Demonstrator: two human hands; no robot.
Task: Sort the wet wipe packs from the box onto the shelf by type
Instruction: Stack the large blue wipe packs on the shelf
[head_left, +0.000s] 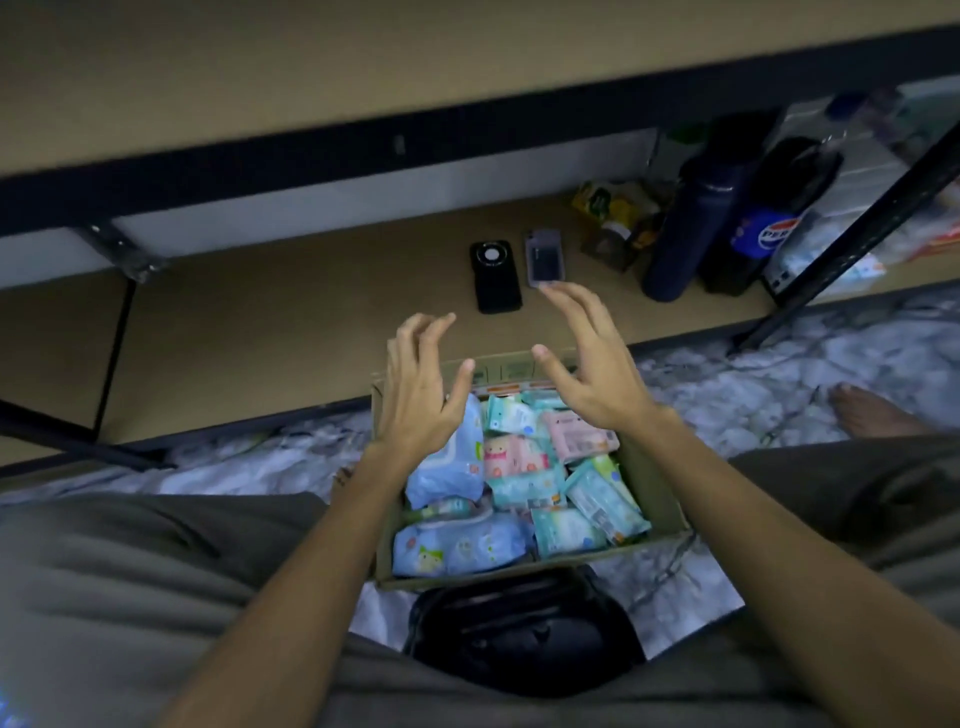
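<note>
Nearest, an open brown cardboard box (670, 525) on the floor between the knees sits full of soft plastic wet wipe packs (519, 480) in blue, teal and pink. Above its far end the left hand (418, 387) and right hand (589, 366) hover, fingers spread and holding nothing. Beyond lies the tan board shelf (291, 312), bearing no packs. Sorting looks unstarted; next, picking one pack.

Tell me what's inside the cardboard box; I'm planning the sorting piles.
The cardboard box holds wet wipe packs: blue packs, teal packs and pink packs. Lower layers are covered, and both hands hide the far end.
</note>
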